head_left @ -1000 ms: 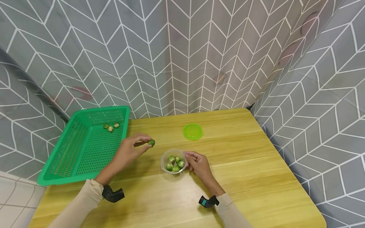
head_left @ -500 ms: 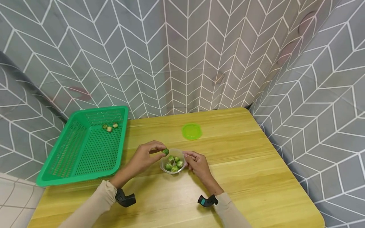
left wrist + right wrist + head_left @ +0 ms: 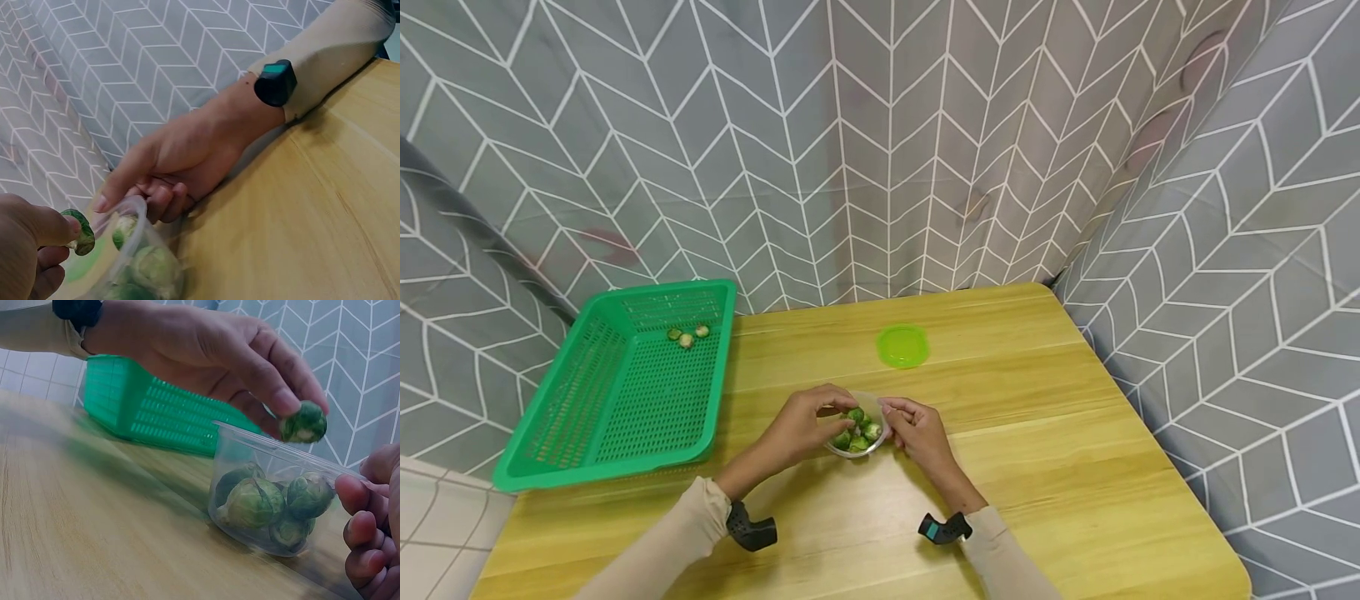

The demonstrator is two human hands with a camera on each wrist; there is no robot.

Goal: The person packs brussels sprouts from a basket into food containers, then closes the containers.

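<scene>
Between thumb and fingers my left hand (image 3: 808,421) pinches a Brussels sprout (image 3: 304,422), held just above the rim of a clear plastic container (image 3: 256,534). Inside the container lie several other Brussels sprouts (image 3: 255,503). My right hand (image 3: 921,433) grips the container's right rim, thumb on one side and fingers on the other, as the left wrist view also shows. The container stands on the wooden table, partly hidden behind my left fingers in the head view.
A green plastic basket (image 3: 617,471) stands at the table's left, with 3 small sprouts (image 3: 687,340) in its far right corner. A yellow-green lid (image 3: 903,346) lies behind the container on the wooden table (image 3: 1075,467). A patterned curtain (image 3: 880,150) hangs along the back and right.
My left hand has carried the sprout rightward from beside the basket to over the container. The right hand has kept its hold on the rim.
</scene>
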